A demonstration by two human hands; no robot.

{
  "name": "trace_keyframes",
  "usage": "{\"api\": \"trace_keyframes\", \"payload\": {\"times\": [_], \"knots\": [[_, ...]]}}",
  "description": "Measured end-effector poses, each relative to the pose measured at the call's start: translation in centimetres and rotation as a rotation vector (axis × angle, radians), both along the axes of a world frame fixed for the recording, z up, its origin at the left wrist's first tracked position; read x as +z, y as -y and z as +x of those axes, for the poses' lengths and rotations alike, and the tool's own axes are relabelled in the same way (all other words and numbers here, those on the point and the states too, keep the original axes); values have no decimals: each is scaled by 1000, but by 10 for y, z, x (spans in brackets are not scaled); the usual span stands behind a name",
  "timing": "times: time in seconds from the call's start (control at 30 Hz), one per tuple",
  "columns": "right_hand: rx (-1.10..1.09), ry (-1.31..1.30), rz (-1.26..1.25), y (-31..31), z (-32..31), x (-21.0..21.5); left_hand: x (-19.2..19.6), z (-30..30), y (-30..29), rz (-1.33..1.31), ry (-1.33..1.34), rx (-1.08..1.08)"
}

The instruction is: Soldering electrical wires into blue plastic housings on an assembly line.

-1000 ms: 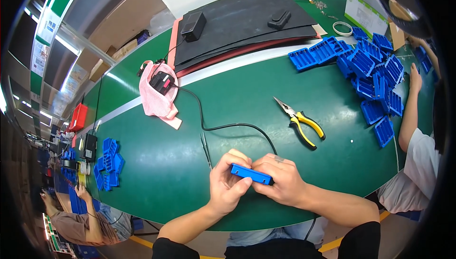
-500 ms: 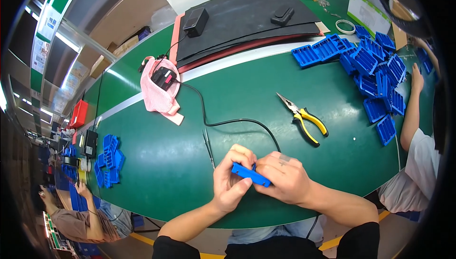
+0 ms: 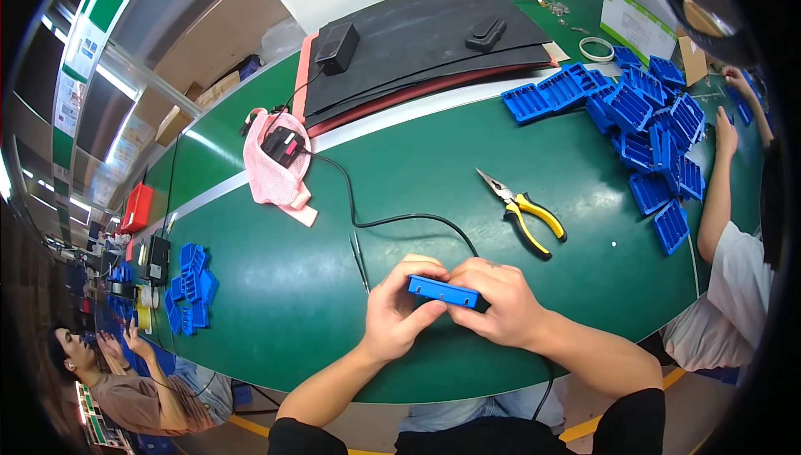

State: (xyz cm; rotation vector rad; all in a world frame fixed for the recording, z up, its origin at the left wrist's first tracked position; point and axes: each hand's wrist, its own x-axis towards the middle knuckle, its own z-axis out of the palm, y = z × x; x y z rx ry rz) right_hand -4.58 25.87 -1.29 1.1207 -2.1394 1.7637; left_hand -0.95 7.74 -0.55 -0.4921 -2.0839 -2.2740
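Note:
Between my two hands, just above the near edge of the green table (image 3: 275, 305), is a blue plastic battery holder (image 3: 443, 291), seen edge-on. My left hand (image 3: 395, 309) grips its left end, thumb below and fingers behind. My right hand (image 3: 499, 305) has closed round the right end in much the same way. The hands hide the holder's compartments. Tweezers (image 3: 359, 261) lie left of my hands. Needle-nose pliers (image 3: 524, 215) with yellow and black handles rest farther off to the right, jaws pointing away from me.
A heap of blue holders (image 3: 647, 121) covers the right side; a smaller pile (image 3: 190, 290) sits at left. Black sheets (image 3: 417, 46) are stacked at the back. A black cable (image 3: 400, 219) runs from a pink cloth (image 3: 271, 163) toward my hands. Co-workers sit on both sides.
My hands have turned the holder so its long side faces me more squarely. My right fingers have shifted onto its right end. The whole view has moved slightly.

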Motion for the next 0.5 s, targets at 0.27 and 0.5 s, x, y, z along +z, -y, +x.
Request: {"api": "trace_keyframes", "payload": {"times": [0.27,0.5], "knots": [[6,79,23,0,0,-1,-4,2,-1,82,114,21],[40,184,-37,4,0,-3,1,5,-2,69,196,86]]}}
